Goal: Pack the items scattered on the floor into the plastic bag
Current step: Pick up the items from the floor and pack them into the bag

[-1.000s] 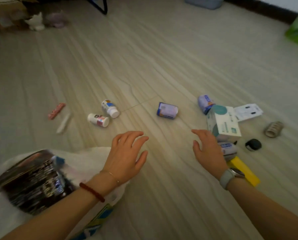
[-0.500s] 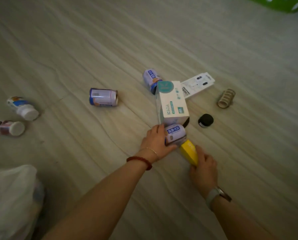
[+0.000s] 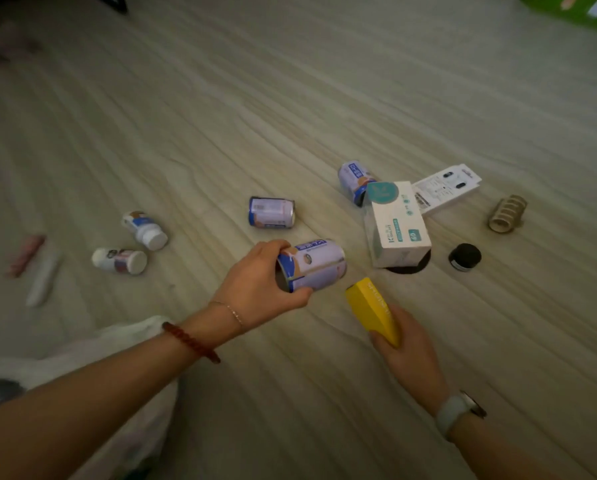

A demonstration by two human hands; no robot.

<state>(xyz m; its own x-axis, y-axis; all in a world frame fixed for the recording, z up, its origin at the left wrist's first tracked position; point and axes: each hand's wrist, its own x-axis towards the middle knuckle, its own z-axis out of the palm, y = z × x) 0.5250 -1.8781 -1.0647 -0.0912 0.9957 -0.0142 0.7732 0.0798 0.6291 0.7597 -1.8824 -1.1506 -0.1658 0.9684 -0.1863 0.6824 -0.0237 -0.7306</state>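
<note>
My left hand (image 3: 259, 289) is closed around a purple-and-white can (image 3: 316, 263), held just above the floor. My right hand (image 3: 406, 344) grips the near end of a yellow box (image 3: 371, 308). The white plastic bag (image 3: 117, 344) lies at the lower left, partly hidden under my left forearm. On the floor lie two more cans (image 3: 272, 212) (image 3: 351, 180), two white pill bottles (image 3: 146, 230) (image 3: 120, 260), a white-and-teal box (image 3: 395, 225), a flat white package (image 3: 446, 185), a black round lid (image 3: 464, 257) and a tan hair claw (image 3: 507, 213).
A pink stick (image 3: 26, 254) and a white stick (image 3: 44, 278) lie blurred at the far left. A dark disc (image 3: 407, 269) peeks out from under the white-and-teal box. Something green (image 3: 574, 8) sits at the top right corner. Bare wood-grain floor stretches beyond the items.
My left hand has lifted the can away from the white-and-teal box and drawn it left. My right hand has raised the yellow box. The bag has come back into view.
</note>
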